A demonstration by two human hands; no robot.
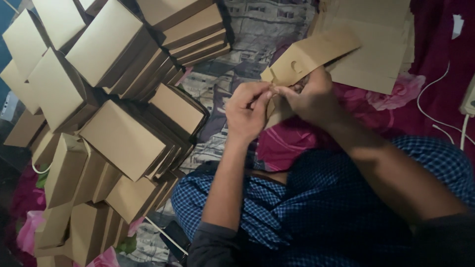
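1. The left hand (250, 111) pinches the lower edge of a flat cardboard piece (309, 54), its grip pressed together on it
2. The right hand (309, 96) closes on the same piece from the other side, fingertips meeting the left's
3. The piece sits above the lap, its notched flap tilted up to the right
4. Folded cardboard boxes (121, 138) pile up at left
5. A stack of flat sheets (376, 54) lies behind, seemingly on a floral bedsheet (396, 94)
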